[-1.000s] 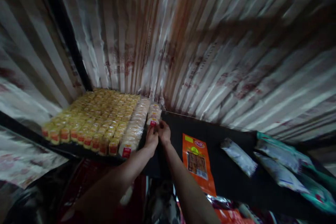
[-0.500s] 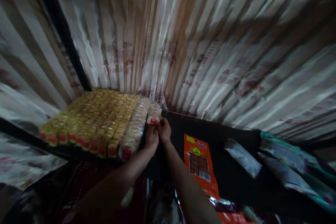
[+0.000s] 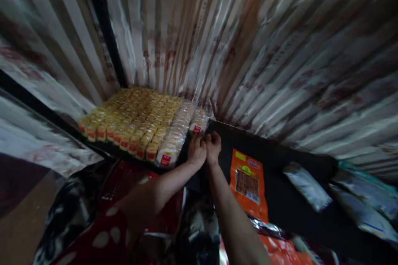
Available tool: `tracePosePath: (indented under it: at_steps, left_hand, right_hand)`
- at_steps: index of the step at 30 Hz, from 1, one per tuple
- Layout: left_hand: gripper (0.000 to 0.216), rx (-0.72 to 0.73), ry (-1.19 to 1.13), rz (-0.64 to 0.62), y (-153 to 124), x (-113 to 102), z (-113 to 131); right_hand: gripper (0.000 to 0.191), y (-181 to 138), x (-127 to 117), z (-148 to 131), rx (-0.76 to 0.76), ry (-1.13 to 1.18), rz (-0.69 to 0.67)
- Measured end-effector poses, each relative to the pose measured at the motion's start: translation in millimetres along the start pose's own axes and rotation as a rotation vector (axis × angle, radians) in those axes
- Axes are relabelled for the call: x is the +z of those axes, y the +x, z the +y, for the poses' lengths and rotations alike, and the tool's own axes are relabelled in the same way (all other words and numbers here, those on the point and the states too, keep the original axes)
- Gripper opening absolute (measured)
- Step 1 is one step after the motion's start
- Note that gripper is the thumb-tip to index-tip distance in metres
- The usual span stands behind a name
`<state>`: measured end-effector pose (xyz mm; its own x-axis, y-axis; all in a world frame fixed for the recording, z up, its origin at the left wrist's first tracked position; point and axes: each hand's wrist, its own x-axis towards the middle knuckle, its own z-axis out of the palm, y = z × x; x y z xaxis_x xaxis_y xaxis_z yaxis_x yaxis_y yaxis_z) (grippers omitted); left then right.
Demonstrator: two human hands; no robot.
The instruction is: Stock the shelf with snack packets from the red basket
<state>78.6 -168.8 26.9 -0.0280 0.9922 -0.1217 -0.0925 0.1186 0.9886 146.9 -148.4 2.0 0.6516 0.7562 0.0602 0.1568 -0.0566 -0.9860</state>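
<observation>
The fingertips of my left hand (image 3: 197,150) touch the near end of a short row of white wrapped packets (image 3: 199,118), whose front one has a red label. Its fingers stretch forward and look open. Against it sits my right hand (image 3: 213,145), its fingers curled inward; whatever they may hold is hidden. Left of the short row runs a longer row of white wrapped packets (image 3: 175,132) with the same red label. Beyond that stand many rows of yellow wrapped packets (image 3: 137,120) with red-orange labels.
Everything rests on a black shelf (image 3: 280,198). An orange snack bag (image 3: 248,182) lies right of my arms, then a white packet (image 3: 307,186) and several teal-and-white bags (image 3: 367,198). Striped plastic sheeting (image 3: 236,49) hangs behind. Red packaging (image 3: 164,215) lies below the shelf edge.
The view has shifted, so the shelf's things appear farther right and slightly higher. My right hand has drawn back slightly from the front white packet; my left fingertips stay at it.
</observation>
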Motion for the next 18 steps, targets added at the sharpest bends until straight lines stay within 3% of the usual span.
tracePosePath:
  at_steps: [2,4,6,8,10,12,14,18]
  left_hand:
    - [0.031,0.044,0.074,-0.014,-28,-19,5]
    - [0.029,0.143,0.118,-0.112,-66,-46,5]
    - [0.028,0.168,0.107,-0.174,-106,-79,-2]
    - [0.026,0.052,0.093,-0.191,-141,-112,-17]
    - [0.019,-0.140,0.086,-0.170,-162,-142,-37]
    - [0.009,-0.386,0.010,-0.125,-167,-167,-60]
    - [0.008,-0.587,-0.072,-0.067,-159,-185,-82]
    - [0.013,-0.503,-0.123,0.200,-126,-209,-112]
  right_hand:
    - [0.048,-38,-13,-9,0.023,0.039,0.003]
    - [0.044,-84,-31,-17,0.081,0.207,-0.081]
    - [0.036,-132,-48,-21,0.143,0.192,-0.155]
    - [0.027,-173,-60,-18,0.178,0.087,-0.296]
    - [0.020,-203,-61,-8,0.170,-0.044,-0.550]
    - [0.015,-221,-51,7,0.153,-0.152,-0.768]
    - [0.017,-228,-30,24,0.159,-0.212,-0.863]
    - [0.020,-225,27,62,0.266,-0.134,-0.813]
